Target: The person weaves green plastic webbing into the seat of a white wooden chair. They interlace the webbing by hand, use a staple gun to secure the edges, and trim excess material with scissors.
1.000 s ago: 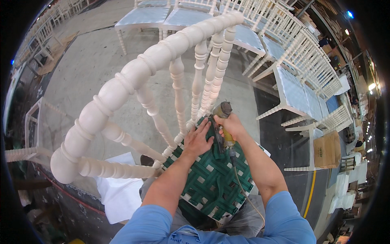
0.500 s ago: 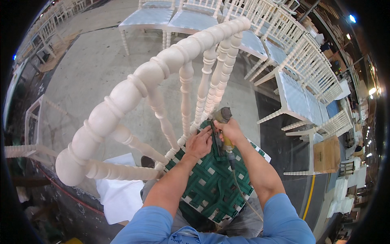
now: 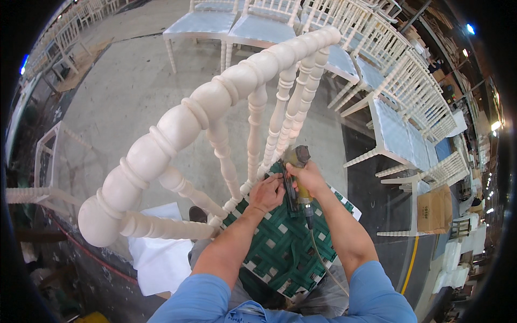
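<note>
A pale chair frame with a turned, beaded back (image 3: 177, 126) stands before me, its seat covered in woven green webbing (image 3: 280, 242). My right hand (image 3: 309, 178) is wrapped round a staple gun (image 3: 302, 194) with a yellowish body and a dark head. An air hose trails from the gun's lower end toward me. The gun's long dark magazine lies over the seat, near its back edge. Just left of the gun, my left hand (image 3: 267, 192) has its fingers bent and pressed together on the webbing at the back rail. Its fingertips are partly hidden.
White chairs with pale blue seats (image 3: 264, 28) line the far side, and more (image 3: 401, 134) stand at the right. A cardboard box (image 3: 434, 210) rests on the right. White cloth (image 3: 161, 253) lies at the left, near a bare chair frame (image 3: 51, 161).
My left hand's fingers were laid flatter along the webbing and are now bent. The staple gun has shifted slightly in my right hand. The whole view has moved a little.
</note>
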Available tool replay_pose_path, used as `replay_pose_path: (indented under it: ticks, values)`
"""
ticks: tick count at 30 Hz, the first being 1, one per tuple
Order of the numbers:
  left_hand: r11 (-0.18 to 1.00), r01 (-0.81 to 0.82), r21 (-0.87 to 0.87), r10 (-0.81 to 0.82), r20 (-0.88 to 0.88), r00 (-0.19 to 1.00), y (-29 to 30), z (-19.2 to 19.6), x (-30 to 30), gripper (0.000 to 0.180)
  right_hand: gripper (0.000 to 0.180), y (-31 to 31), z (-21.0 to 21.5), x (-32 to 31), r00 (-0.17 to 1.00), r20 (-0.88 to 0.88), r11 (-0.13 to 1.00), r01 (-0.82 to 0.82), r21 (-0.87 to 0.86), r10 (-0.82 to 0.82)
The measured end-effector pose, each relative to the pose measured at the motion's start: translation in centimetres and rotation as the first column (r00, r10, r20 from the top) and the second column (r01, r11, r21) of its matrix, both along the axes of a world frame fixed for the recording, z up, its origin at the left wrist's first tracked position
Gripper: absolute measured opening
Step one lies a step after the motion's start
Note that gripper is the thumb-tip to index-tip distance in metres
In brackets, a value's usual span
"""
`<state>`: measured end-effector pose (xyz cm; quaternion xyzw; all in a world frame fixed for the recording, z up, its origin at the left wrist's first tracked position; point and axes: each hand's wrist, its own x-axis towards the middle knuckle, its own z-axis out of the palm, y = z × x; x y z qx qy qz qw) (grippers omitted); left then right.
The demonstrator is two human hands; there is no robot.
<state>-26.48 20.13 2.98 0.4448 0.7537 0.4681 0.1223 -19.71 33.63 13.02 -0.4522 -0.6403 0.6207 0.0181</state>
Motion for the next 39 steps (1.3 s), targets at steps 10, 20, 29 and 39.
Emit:
replay_pose_path:
  ticks: [10,20,29,39]
  values:
    - [1.000,-0.026,0.014,0.026,-0.034,0.999,0.0,-0.1,0.3,0.022,0.024,0.1,0.0,0.4,0.999,0.026,0.999,0.022,0.039,-0.023]
    - [0.999,-0.030,0.012,0.031,-0.029,0.999,0.2,0.2,0.7,0.023,0.024,0.8,0.5,1.5,0.998,0.064,0.999,0.022,0.045,-0.025]
    - [0.998,-0.036,0.060,0.044,-0.142,0.989,0.4,-0.3,0.4,0.022,0.027,-1.6,10.2,17.9,0.987,-0.111,0.990,0.125,0.067,-0.117]
    - [0.973,0.174,-0.154,-0.216,-0.321,0.922,2.6,0.7,-4.3,0.031,0.032,-18.9,26.1,50.1,0.573,0.556,0.792,0.514,0.328,-0.602]
